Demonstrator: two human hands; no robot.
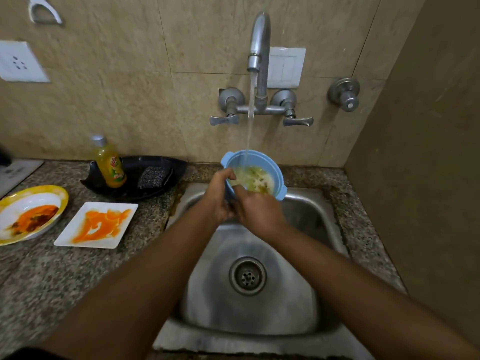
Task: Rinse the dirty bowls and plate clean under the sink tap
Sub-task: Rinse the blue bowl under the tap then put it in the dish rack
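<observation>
A light blue bowl (275, 169) smeared with yellowish food is held tilted over the steel sink (306, 294), under running water from the tap (259, 42). My left hand (217, 198) grips its left rim. My right hand (257, 210) holds the bowl's near edge, with fingers reaching inside onto the residue. On the counter to the left lie a yellow-rimmed white bowl (15, 203) with orange-brown stains and a square white plate (124, 224) with orange smears.
A black tray (166, 165) behind the plate carries a yellow bottle (110, 165) and a dark scrub pad (153, 176). Two tap handles (297, 120) stick out from the tiled wall. The granite counter (52, 281) surrounds the sink; a brown wall stands right.
</observation>
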